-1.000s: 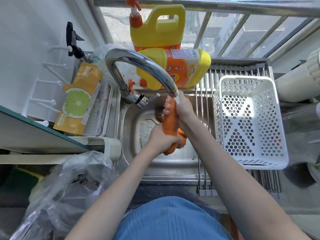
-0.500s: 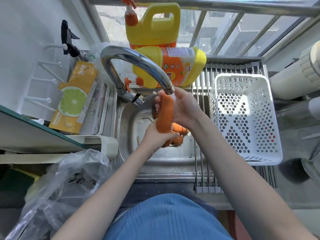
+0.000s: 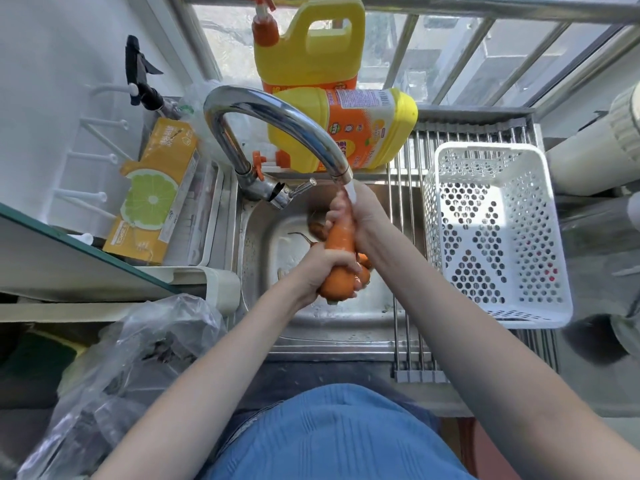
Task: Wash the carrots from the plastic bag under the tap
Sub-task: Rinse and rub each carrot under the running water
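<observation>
While carrots (image 3: 362,268) lie in sink (image 3: 332,323), basket (image 3: 495,233) bare

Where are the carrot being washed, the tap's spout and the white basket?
carrot (image 3: 341,242): head view, on its orange middle between the hands.
tap (image 3: 277,114): head view, on the curved chrome spout.
white basket (image 3: 446,216): head view, on its perforated left wall.

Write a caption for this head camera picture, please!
Both hands, left hand and right hand, grip a carrot under the tap over the sink.
</observation>
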Available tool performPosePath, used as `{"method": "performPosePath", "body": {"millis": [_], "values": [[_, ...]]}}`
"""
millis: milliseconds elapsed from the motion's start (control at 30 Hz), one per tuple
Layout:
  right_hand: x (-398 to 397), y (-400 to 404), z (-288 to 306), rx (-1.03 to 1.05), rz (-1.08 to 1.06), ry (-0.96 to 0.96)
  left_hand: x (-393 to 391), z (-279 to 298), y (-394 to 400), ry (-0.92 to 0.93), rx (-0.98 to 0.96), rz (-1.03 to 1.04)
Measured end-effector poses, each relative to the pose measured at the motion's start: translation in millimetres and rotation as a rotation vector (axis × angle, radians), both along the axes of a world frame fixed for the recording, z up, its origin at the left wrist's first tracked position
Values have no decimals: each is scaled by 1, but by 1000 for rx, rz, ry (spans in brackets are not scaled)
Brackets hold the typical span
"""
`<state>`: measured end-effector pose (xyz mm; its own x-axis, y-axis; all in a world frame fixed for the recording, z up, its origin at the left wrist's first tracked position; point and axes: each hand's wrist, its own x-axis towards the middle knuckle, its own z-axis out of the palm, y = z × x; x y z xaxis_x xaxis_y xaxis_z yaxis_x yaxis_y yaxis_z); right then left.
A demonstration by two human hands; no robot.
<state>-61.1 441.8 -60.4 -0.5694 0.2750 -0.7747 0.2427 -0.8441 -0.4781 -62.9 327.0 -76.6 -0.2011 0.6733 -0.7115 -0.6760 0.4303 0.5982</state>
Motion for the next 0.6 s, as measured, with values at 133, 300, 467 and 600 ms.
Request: {"method": "performPosePath", "body": {"millis": [133,300,467,600], "values": [[-4,-1,-8,469,-24,-195,6,-11,17,568,-198,44],[-16,-13,-20,871,-146,-335,13,-25,12,1003,-368,26],[-13,-27,-9,1042,-45,-225,14,-14,7,65,-179,264],[-9,-19,0,991,-11,-36,5,-23,-2,-453,75,531]]}}
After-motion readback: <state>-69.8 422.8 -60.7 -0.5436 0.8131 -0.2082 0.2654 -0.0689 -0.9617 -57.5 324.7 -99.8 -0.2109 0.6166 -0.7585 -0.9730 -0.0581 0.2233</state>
